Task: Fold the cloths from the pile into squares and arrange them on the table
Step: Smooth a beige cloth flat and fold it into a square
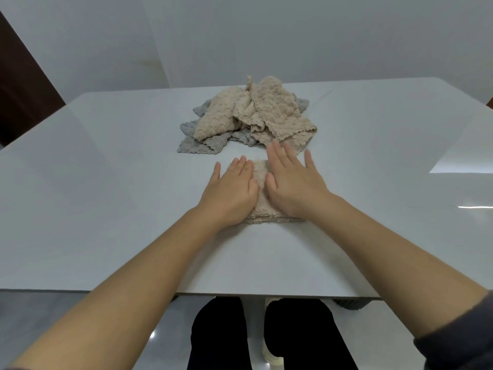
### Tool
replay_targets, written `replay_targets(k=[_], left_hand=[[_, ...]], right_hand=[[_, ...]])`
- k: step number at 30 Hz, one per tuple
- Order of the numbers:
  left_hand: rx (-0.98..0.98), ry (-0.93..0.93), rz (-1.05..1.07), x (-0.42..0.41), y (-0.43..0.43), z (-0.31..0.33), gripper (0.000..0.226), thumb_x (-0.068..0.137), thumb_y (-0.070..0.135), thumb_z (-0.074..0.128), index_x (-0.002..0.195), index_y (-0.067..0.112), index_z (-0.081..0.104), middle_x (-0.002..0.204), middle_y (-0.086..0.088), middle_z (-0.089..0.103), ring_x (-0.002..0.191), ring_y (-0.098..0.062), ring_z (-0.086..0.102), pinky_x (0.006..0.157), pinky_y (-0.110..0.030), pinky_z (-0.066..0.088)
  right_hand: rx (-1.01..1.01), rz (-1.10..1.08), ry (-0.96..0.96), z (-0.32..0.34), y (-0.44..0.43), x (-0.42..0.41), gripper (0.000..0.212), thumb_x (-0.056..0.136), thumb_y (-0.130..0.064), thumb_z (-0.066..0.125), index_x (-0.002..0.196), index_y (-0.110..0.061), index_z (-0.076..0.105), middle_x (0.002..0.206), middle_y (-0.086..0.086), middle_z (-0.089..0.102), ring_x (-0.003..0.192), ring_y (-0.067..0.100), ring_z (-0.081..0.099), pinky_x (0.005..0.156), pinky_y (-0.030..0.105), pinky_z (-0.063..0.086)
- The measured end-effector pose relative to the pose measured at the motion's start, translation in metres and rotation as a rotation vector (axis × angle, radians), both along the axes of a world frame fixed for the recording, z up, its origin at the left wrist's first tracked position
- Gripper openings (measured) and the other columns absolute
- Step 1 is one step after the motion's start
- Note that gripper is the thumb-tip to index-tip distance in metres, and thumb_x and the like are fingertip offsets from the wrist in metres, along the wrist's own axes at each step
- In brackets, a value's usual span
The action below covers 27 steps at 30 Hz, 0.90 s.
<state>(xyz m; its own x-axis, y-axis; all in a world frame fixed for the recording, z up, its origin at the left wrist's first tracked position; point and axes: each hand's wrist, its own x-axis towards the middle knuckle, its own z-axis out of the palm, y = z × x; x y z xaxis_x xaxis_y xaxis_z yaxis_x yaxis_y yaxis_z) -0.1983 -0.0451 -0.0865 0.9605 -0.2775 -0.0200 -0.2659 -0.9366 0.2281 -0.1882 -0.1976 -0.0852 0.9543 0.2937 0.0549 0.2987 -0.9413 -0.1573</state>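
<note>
- Here, a big white table (pixel 106 209) is seen across the middle of the frame.
- A pile of cloths (pixel 248 116), tan over grey, is left in the upper middle, likely kept for later folds.
- A folded tan cloth (pixel 260 173) is laid in the middle, just below the pile.
- It is pressed flat by the left hand (pixel 230 194) and the right hand (pixel 293 186), probably so the fold is kept.
- Both hands are held open, palms down, fingers spread; nothing is gripped.
</note>
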Motion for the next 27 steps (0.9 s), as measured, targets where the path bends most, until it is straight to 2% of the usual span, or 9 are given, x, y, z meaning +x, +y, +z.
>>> replay_targets(k=[2,5,10,18,22,27], left_hand=[[-0.014,-0.071,-0.028,0.003,0.001,0.004,0.056,0.102,0.027,0.016,0.155,0.011,0.008,0.163,-0.002,0.003,0.149,-0.011,-0.003,0.121,-0.038,-0.003],[0.027,-0.034,-0.088,0.001,0.003,-0.004,0.057,0.102,0.027,0.016,0.155,0.011,0.003,0.163,-0.004,-0.003,0.148,-0.012,-0.007,0.121,-0.033,-0.002],[0.031,-0.015,-0.094,0.001,0.008,-0.016,0.058,0.103,0.028,0.016,0.155,0.012,-0.003,0.162,-0.002,-0.012,0.147,-0.011,-0.013,0.121,-0.034,-0.005],[0.08,-0.004,-0.109,0.005,0.007,-0.017,0.059,0.101,0.028,0.017,0.155,0.011,0.001,0.163,-0.002,-0.004,0.148,-0.013,-0.008,0.121,-0.038,-0.004],[0.099,-0.052,-0.094,0.002,0.007,-0.017,0.058,0.102,0.029,0.018,0.155,0.009,0.004,0.163,-0.005,0.0,0.149,-0.015,-0.007,0.121,-0.038,-0.004],[0.089,-0.041,-0.044,-0.001,0.006,-0.02,0.06,0.102,0.031,0.017,0.154,0.008,-0.001,0.162,-0.01,-0.008,0.148,-0.021,-0.012,0.12,-0.038,-0.006]], right_hand=[[0.009,0.117,-0.025,0.002,0.003,-0.004,0.06,0.104,-0.031,0.017,0.156,-0.01,-0.003,0.164,0.005,-0.008,0.15,0.019,-0.01,0.121,0.042,-0.005],[-0.023,0.168,0.062,-0.008,0.006,-0.007,0.059,0.105,-0.032,0.015,0.155,-0.008,-0.004,0.163,0.009,-0.009,0.15,0.021,-0.011,0.122,0.037,-0.005],[-0.03,0.157,0.072,-0.015,0.005,-0.007,0.06,0.104,-0.033,0.016,0.155,-0.008,-0.004,0.163,0.009,-0.01,0.15,0.02,-0.012,0.121,0.036,-0.007],[-0.058,0.16,0.105,-0.015,0.003,-0.003,0.06,0.104,-0.033,0.018,0.156,-0.008,0.0,0.164,0.009,-0.004,0.151,0.019,-0.007,0.121,0.035,-0.006],[-0.056,0.132,0.041,-0.019,0.006,-0.007,0.06,0.104,-0.034,0.019,0.156,-0.008,0.004,0.164,0.009,-0.002,0.151,0.02,-0.006,0.121,0.036,-0.005],[-0.05,0.034,0.026,-0.02,0.007,-0.011,0.066,0.101,-0.04,0.015,0.154,-0.003,0.002,0.162,0.017,-0.005,0.15,0.03,-0.009,0.121,0.039,-0.006]])
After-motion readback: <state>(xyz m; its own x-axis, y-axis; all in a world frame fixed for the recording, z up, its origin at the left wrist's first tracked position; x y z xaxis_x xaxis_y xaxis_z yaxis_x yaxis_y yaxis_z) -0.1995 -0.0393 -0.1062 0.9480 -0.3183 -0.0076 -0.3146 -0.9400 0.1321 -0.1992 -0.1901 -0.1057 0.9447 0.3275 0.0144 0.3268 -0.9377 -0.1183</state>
